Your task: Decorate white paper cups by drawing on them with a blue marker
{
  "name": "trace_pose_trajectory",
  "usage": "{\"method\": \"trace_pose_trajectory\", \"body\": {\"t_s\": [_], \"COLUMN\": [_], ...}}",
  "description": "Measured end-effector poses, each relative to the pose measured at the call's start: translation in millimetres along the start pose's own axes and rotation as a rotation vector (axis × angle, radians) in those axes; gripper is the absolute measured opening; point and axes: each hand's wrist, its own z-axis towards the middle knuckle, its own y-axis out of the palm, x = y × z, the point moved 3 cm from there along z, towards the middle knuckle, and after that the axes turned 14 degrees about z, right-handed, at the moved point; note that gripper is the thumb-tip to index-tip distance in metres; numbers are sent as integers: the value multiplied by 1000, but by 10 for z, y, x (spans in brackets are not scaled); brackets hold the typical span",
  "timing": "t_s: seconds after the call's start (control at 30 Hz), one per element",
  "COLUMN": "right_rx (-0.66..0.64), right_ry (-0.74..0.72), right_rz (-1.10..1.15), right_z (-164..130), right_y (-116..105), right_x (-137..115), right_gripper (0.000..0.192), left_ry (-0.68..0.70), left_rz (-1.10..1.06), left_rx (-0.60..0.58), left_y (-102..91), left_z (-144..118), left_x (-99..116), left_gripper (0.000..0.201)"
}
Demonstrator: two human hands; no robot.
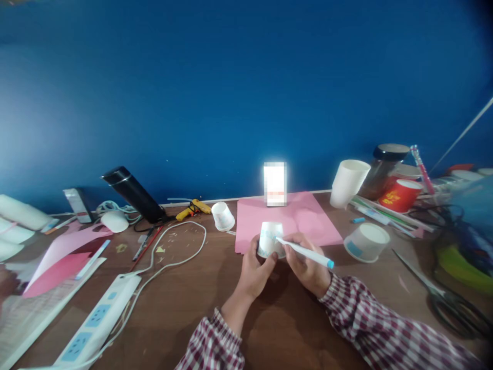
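My left hand (256, 270) is closed around a white paper cup (270, 235), which is held with its narrower end up. Pale blue marks show on the cup's side. In my right hand (308, 264) is a white marker pen (310, 253) with a light blue end, its tip at or very near the cup's side. Behind the cup, sheets of pink paper (308, 221) lie on the table, and a bright, blurred-out upright rectangle (275, 184) stands on them. A small blue pen cap (358, 220) lies to the right.
Another paper cup (222, 216) and a yellow glue gun (192, 209) are left of the paper. A white power strip (100, 313) with a looping cord lies at front left. Scissors (439, 293), a cut cup (366, 241) and stacked cups (348, 182) are on the right.
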Motion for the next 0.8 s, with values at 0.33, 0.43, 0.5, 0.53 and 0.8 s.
{"method": "trace_pose_trajectory", "body": {"t_s": [0.33,0.43,0.5,0.53,0.8], "right_rx": [-9,-9,-6,-1,52], "right_ry": [-26,-24,-19,-11,71], "right_rz": [0,3,16,27,115], "right_z": [1,0,-3,-5,-24], "right_y": [9,11,10,9,-1], "right_x": [3,4,3,5,69], "right_gripper": [8,8,8,8,11], "left_ry": [-15,-14,-13,-8,-12], "left_rz": [-28,-15,-9,-10,11], "left_rx": [0,2,4,2,-3], "left_y": [6,3,-2,-4,5], "left_z": [4,2,-1,-2,1], "left_x": [-45,-38,-28,-23,-16], "left_gripper": [43,42,41,41,42]}}
